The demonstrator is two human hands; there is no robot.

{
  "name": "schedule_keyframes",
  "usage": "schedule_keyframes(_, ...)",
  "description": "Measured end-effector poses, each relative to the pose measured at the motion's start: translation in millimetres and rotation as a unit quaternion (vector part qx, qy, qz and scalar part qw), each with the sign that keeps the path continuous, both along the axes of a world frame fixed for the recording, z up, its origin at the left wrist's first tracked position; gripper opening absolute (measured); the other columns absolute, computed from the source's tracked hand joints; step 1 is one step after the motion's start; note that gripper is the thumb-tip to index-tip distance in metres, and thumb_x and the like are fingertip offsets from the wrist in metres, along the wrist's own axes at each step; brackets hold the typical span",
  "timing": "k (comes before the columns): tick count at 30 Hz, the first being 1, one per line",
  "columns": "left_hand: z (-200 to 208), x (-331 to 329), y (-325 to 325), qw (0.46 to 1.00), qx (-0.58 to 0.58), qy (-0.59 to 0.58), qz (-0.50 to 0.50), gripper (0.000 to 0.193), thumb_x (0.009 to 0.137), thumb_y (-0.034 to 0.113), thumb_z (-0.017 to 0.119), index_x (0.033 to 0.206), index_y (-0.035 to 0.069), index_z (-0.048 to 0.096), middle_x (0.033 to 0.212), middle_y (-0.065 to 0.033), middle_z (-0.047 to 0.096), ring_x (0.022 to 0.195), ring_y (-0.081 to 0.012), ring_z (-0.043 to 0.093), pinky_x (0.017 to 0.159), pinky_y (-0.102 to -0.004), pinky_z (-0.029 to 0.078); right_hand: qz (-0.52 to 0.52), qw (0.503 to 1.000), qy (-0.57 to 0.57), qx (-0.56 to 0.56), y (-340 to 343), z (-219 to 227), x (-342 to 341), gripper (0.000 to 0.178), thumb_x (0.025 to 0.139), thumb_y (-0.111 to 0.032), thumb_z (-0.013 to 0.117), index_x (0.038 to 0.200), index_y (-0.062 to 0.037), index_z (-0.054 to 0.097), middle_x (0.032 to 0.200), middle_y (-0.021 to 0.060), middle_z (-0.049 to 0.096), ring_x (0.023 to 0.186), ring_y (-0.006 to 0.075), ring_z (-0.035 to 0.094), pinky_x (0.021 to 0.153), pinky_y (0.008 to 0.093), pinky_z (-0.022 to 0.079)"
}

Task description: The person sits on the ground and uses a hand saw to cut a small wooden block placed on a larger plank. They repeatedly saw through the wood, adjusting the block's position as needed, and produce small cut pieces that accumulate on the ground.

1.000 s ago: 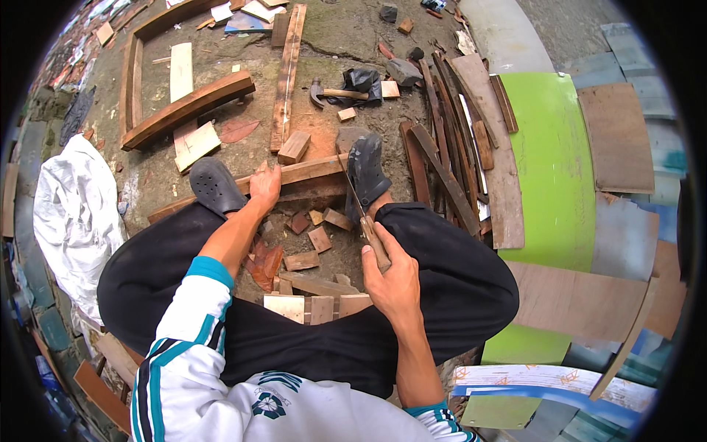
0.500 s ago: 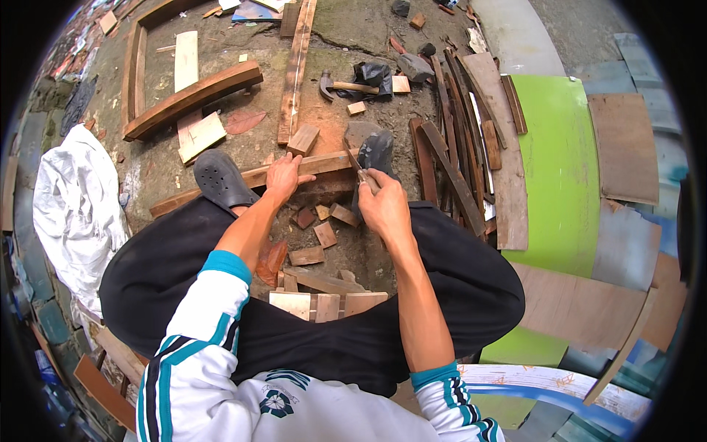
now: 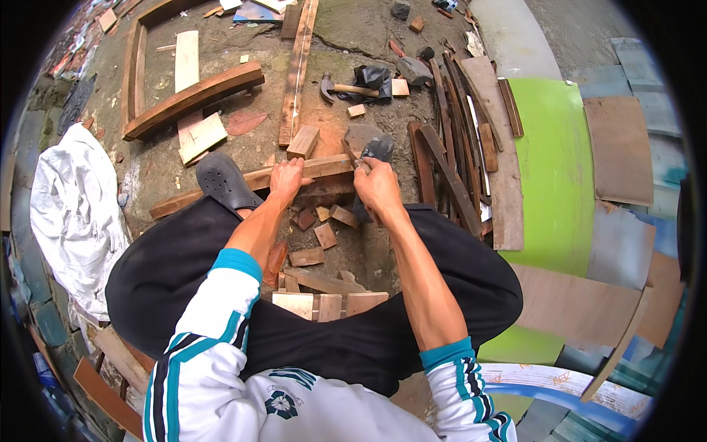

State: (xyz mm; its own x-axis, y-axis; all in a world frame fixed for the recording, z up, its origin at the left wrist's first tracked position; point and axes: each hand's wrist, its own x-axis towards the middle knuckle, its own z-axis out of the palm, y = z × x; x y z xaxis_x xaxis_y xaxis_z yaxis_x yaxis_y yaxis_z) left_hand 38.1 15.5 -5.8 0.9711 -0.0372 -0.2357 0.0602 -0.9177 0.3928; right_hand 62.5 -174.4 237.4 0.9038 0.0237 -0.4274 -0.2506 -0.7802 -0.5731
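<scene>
A long wooden beam [image 3: 254, 179] lies crosswise in front of me, with my left foot's grey clog [image 3: 224, 182] against it. My left hand [image 3: 286, 180] presses down on the beam, fingers bent over its far edge and thumb stretched along it. A short wood block [image 3: 303, 141] sits just beyond those fingers. Near the beam's right end, my right hand [image 3: 378, 186] is wrapped round the handle of a saw [image 3: 359, 165]. Its thin, dark blade points away from me and is mostly hidden. My other shoe [image 3: 378, 149] stands close beside it.
Offcuts [image 3: 308, 255] lie between my legs. A hammer [image 3: 350, 89] rests by black plastic, beyond orange sawdust [image 3: 328, 120]. Dark wood strips [image 3: 451, 175] and a green board [image 3: 557, 169] are on the right. A wooden frame [image 3: 193, 97] and white cloth [image 3: 77, 214] are left.
My right hand has pushed the saw forward and slightly left, so less of the blade shows. The left hand stays on the beam, nearly in the same spot.
</scene>
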Motion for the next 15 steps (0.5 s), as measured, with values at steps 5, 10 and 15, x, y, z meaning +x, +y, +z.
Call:
schedule_keyframes(5,-14.2,-26.4,-3.9,0.998,0.05,0.025,0.009,0.083,0.08,0.044,0.079,0.148,0.01,0.046,0.152,-0.0096,0.05,0.133,-0.0399,0.051,0.112,-0.0524,0.039,0.033,0.998,-0.061,0.006,-12.2,18.2,-48.1,0.045,0.091,-0.019,0.058,0.126,0.0081,0.063,0.111,0.0328,0.069,0.11,0.0451,0.067,0.097,0.0462,0.051)
schedule_keyframes(10,-9.6,-21.8,-5.3,0.999,0.036,0.023,0.026,0.084,0.08,0.044,0.079,0.15,0.011,0.045,0.152,-0.0102,0.051,0.137,-0.0386,0.049,0.114,-0.0507,0.039,-0.028,0.999,-0.022,0.036,-3.6,17.0,-33.0,0.044,0.092,-0.019,0.059,0.126,0.0073,0.064,0.114,0.033,0.068,0.112,0.0434,0.066,0.098,0.044,0.051)
schedule_keyframes(15,1.3,-6.9,-5.2,0.999,0.039,0.026,0.0,0.083,0.081,0.044,0.079,0.149,0.01,0.047,0.154,-0.0109,0.049,0.137,-0.0399,0.049,0.112,-0.0519,0.04,-0.045,0.999,0.0,0.028,-6.2,-32.0,1.6,0.044,0.091,-0.019,0.06,0.128,0.0058,0.063,0.112,0.0339,0.068,0.111,0.0456,0.065,0.098,0.0454,0.051)
